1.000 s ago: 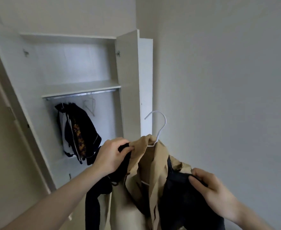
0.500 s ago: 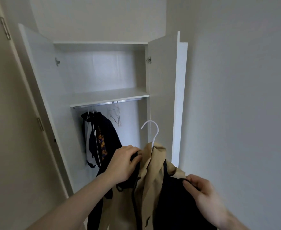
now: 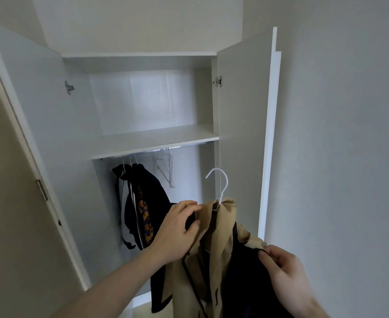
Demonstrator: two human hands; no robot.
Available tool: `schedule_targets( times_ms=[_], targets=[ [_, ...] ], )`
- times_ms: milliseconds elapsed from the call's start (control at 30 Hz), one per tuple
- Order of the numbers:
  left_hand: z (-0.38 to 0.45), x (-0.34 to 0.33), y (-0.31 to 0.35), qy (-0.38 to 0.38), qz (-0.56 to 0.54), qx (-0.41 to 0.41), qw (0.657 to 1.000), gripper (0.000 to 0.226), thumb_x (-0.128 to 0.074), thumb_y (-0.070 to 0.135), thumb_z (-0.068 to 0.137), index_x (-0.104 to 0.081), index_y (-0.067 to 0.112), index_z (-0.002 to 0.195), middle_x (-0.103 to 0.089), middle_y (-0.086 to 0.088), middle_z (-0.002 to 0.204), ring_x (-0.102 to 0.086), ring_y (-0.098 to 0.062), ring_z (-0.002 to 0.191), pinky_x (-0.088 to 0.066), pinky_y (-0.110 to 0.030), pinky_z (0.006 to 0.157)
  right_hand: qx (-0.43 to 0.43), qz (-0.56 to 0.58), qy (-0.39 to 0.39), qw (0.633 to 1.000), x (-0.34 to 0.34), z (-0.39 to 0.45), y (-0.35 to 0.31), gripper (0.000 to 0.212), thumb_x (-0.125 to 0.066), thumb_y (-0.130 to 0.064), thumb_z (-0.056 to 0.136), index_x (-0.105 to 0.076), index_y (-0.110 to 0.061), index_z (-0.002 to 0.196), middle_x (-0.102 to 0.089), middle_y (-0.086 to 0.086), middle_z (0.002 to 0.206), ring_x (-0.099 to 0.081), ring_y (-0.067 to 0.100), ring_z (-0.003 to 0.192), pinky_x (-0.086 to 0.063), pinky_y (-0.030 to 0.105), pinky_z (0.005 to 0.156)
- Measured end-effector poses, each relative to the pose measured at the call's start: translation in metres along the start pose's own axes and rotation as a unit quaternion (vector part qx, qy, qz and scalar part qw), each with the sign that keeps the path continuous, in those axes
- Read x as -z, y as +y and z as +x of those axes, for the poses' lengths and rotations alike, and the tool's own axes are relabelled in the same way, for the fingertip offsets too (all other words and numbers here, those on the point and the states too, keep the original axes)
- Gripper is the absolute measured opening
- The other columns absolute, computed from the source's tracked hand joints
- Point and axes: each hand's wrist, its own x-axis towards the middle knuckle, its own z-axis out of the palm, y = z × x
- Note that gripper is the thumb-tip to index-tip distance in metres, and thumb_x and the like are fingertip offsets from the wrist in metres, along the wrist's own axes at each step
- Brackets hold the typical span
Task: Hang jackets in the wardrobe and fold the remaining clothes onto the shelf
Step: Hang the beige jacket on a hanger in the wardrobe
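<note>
Clearly soft and floppy, the tan jacket (image 3: 214, 244) droops off its white hanger (image 3: 220, 191): left hand (image 3: 177, 232) pinches the collar, right hand (image 3: 283, 269) clutches the shoulder; best carried by the stiff hook just above the left grip

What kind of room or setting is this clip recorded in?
Most likely a bedroom or hallway corner at home: an open built-in wardrobe with a hanging rail, dark jackets on it, spare hangers and plain walls.
</note>
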Motion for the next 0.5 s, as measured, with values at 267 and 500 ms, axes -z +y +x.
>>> schedule_targets(
  times_ms=[267,500],
  targets=[
    [0.102,-0.041,-0.051,-0.053,0.009,0.035,0.998,0.043,-0.051,0.042,0.097,-0.051,0.032,0.139,-0.043,0.024,0.136,-0.041,0.002,0.126,-0.036,-0.020,0.108,-0.013,-0.005,-0.022,1.000,-0.010,0.141,0.020,0.024,-0.058,-0.021,0.097,-0.079,-0.032,0.095,-0.078,-0.007,0.085,-0.073,0.010,0.087,-0.057,0.040,0.088],
    [0.171,-0.030,-0.143,0.011,0.004,0.140,0.990,0.029,-0.064,0.024,0.096,-0.061,0.033,0.123,-0.052,0.021,0.121,-0.051,0.008,0.113,-0.043,-0.021,0.101,-0.021,0.006,-0.015,1.000,-0.024,0.263,0.039,0.030,-0.058,-0.020,0.099,-0.079,-0.037,0.087,-0.078,-0.015,0.088,-0.070,0.001,0.085,-0.054,0.030,0.083]
  ],
)
